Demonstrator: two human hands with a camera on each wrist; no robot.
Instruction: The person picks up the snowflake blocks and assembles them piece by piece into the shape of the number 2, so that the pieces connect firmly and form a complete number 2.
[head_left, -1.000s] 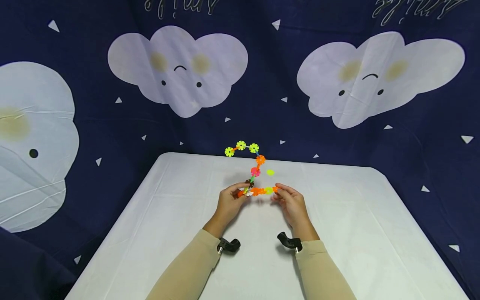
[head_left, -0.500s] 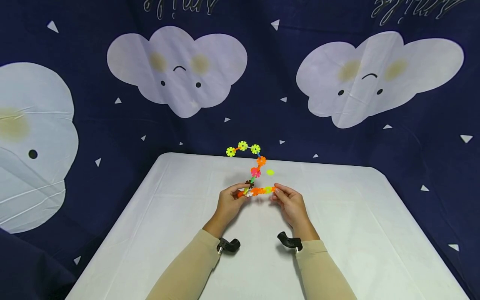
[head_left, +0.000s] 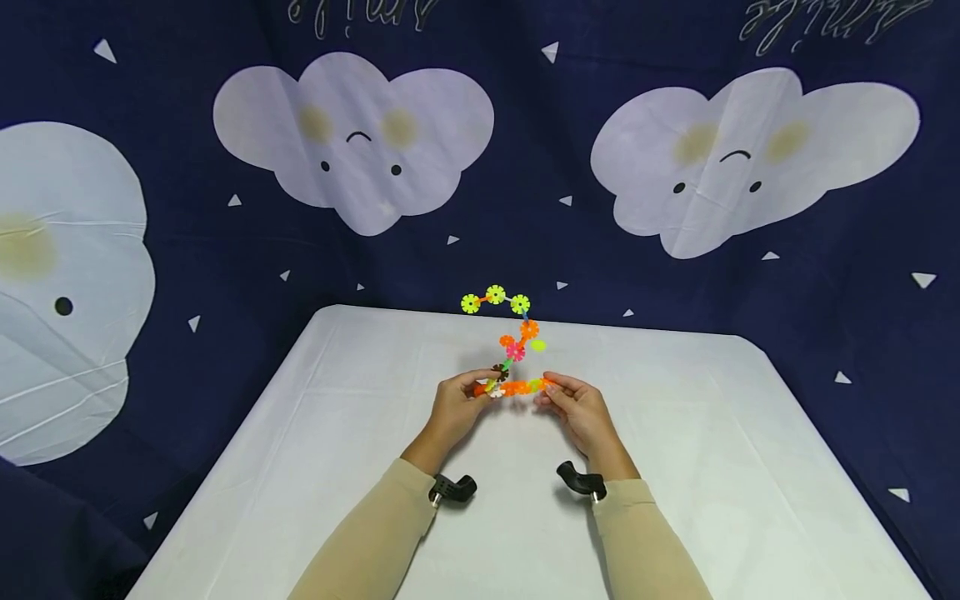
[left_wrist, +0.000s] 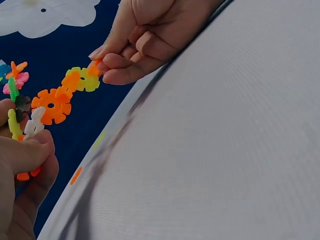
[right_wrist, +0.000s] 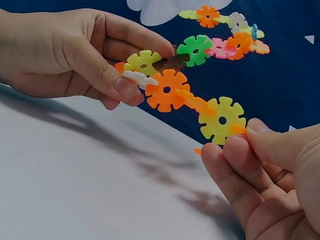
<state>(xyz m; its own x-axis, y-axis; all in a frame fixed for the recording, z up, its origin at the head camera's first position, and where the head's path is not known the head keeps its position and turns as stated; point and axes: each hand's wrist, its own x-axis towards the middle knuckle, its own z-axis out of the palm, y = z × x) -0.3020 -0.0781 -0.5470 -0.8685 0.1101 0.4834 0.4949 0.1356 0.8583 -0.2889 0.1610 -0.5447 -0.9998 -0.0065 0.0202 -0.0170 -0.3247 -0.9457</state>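
Note:
A chain of notched plastic discs hangs between my hands, close over the table in the head view. My left hand [head_left: 459,404] pinches it near a white disc [left_wrist: 35,122] and an orange disc, beside a dark brown disc [head_left: 498,372]. Thumb and fingertips of my right hand [head_left: 581,408] pinch a small orange disc [right_wrist: 238,129] at the other end, slotted into a yellow disc [right_wrist: 222,120]; the fingers hide most of it. From the left hand, the rest curves up and away through green, a pink disc [head_left: 515,352] and an orange disc [head_left: 529,329] to yellow discs [head_left: 495,294].
A loose yellow-green disc [head_left: 538,345] and a loose orange disc [left_wrist: 76,176] lie on the white table [head_left: 675,467] behind the chain. A dark blue cloth [head_left: 540,167] printed with clouds hangs at the table's far edge.
The chain's upper part has shifted right and slightly nearer, bringing an orange disc into view beside the pink one. My right hand has moved a little left and nearer, still pinching its end.

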